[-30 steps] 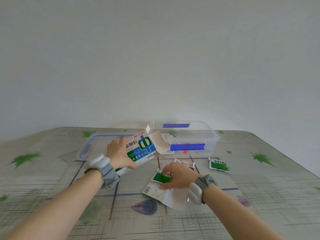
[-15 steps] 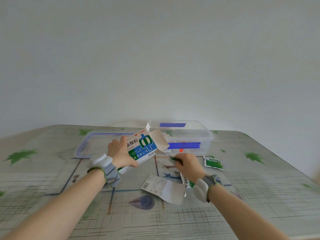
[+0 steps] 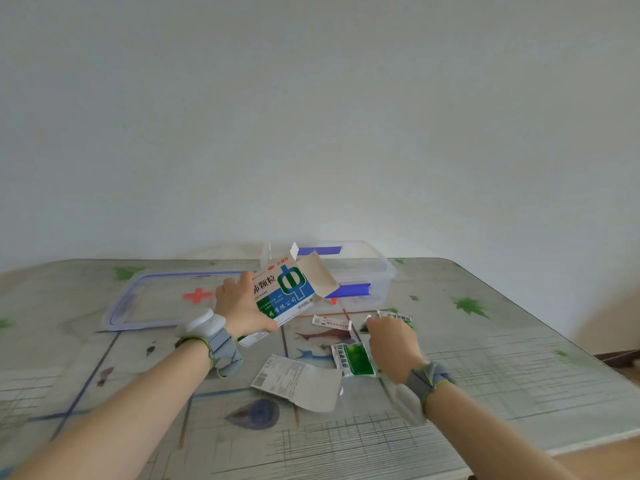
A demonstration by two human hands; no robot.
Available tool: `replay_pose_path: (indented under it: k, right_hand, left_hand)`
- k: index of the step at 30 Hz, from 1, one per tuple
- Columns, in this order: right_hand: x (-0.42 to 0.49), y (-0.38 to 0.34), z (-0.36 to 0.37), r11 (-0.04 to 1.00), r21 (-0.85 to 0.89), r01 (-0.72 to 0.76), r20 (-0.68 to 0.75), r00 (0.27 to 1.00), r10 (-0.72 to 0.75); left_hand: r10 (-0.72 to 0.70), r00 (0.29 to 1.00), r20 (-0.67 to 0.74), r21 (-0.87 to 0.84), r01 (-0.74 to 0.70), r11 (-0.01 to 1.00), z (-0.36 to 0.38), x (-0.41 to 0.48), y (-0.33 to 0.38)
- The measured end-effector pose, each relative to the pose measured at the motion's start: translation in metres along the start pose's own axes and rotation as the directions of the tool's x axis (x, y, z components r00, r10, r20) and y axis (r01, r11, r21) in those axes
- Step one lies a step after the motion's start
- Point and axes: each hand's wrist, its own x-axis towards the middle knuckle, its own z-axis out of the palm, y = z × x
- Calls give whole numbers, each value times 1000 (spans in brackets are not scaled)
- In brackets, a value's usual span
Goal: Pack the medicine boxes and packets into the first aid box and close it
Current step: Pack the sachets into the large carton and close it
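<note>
Left hand (image 3: 242, 311) grips white-blue-green cardboard medicine box (image 3: 284, 294), end flap open, large Chinese characters "颗粒" readable, held above table in front of clear plastic first aid box (image 3: 367, 271) with blue clips. Right hand (image 3: 391, 341) curled over green foil packet (image 3: 394, 318) on table; actual grip unclear. Second green foil packet (image 3: 354, 359) lies beside it. Clear lid with red cross (image 3: 156, 299) lies left.

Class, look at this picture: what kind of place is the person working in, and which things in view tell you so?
Probably a room in a home, though that is uncertain. A table with a leaf-printed cover stands against a bare white wall, and a clear first aid box sits on it, as household things would.
</note>
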Motion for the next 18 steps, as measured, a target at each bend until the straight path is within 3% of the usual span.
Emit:
replay_pose_path:
  k: [7,12,14,18]
  right_hand:
    - [-8,25,6,976,182,119,-13,993,-119]
    - [-17,24,1,905,311,291,-228,947,-226]
    - [-13,16,1,899,303,315,-149,948,-282]
    - [-12,12,7,911,252,326,173,911,-374]
  left_hand:
    - [-1,1000,8,-1,1,1000,6,6,11]
    - [13,1000,13,4,-13,1000,11,10,24]
    - [14,1000,17,8,-14,1000,12,11,26]
    - [12,1000,3,19,-12,1000,14,12,27]
